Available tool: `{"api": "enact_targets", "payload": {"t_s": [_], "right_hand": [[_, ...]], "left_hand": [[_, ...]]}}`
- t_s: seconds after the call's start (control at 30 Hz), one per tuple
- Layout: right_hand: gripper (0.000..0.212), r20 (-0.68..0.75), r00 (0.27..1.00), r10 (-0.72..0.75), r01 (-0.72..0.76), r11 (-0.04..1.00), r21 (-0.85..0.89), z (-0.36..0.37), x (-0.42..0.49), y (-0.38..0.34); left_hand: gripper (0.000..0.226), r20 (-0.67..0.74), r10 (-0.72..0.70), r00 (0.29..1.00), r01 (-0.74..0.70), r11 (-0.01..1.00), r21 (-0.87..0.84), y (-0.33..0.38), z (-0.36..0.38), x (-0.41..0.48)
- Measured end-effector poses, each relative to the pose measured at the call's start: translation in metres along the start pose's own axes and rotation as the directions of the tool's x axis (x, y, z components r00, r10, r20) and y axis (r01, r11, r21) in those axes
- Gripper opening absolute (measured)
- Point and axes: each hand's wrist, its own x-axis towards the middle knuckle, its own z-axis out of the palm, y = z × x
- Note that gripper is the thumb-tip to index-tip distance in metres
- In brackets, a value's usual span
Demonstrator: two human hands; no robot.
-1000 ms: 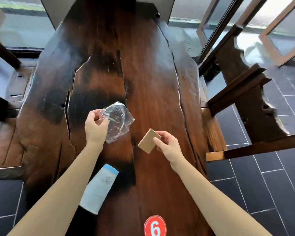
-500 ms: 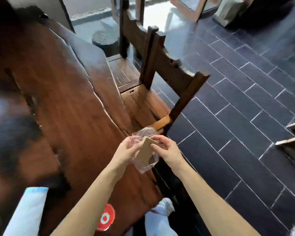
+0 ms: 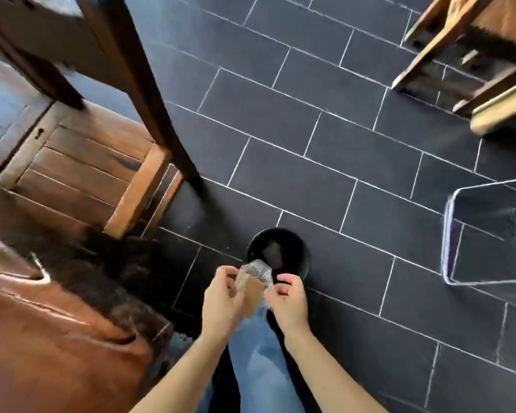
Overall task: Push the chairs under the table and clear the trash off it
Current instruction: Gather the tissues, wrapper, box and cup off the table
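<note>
Low at six o'clock, above the dark tiled floor (image 3: pixel 310 129), both hands close together on the trash: left hand (image 3: pixel 222 304) pinching one side of a clear plastic wrapper (image 3: pixel 258 271) with a tan card piece (image 3: pixel 252 293) held against it, right hand (image 3: pixel 288 305) with curled fingers pinching the other side. Held just over a round black bin (image 3: pixel 303 248) at twelve o'clock of the hands, with a pale patch inside, whether trash or a reflection impossible to tell. Judged as the dropping step, release not yet made. Both bits off the surface (image 3: pixel 57 353) at eight o'clock; more trash up there or not, cannot tell, with only a corner in view. At ten o'clock, a wooden chair (image 3: pixel 81 165), seat showing beside the surface edge, so probably not pushed fully under. At one o'clock, a second chair (image 3: pixel 471 49) well apart, likely left to push in. At three o'clock, a clear-walled container (image 3: pixel 447 234) on the floor, purpose unclear
</note>
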Motion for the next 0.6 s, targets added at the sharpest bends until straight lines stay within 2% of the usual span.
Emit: {"api": "enact_targets", "payload": {"t_s": [0.17,0.33,0.37,0.47,0.53,0.6], "right_hand": [[0.026,-0.090,0.980,0.176,-0.158,0.971,0.178,-0.028,0.042,0.025],[0.040,-0.014,0.967,0.255,-0.245,0.942,0.231,-0.046,0.080,0.029],[0.046,0.023,0.964,0.264,-0.262,0.939,0.223,-0.048,0.086,0.028],[0.062,0.118,0.934,0.338,-0.355,0.917,0.180,-0.053,0.101,0.025],[0.063,0.129,0.922,0.364,-0.381,0.912,0.150,-0.054,0.106,0.022],[0.061,0.132,0.937,0.324,-0.338,0.935,0.107,-0.051,0.107,0.016]], "left_hand": [[0.055,0.237,-0.177,0.955,0.174,0.984,0.032,-0.001,0.063,0.034],[0.086,0.426,-0.308,0.850,0.323,0.946,0.039,0.003,0.104,0.073],[0.093,0.428,-0.317,0.846,0.333,0.942,0.041,0.008,0.106,0.079],[0.106,0.337,-0.297,0.893,0.286,0.955,0.082,0.010,0.110,0.101],[0.102,0.298,-0.295,0.908,0.240,0.949,0.207,0.013,0.104,0.107],[0.094,0.295,-0.269,0.917,0.195,0.946,0.258,0.009,0.097,0.111]]}}
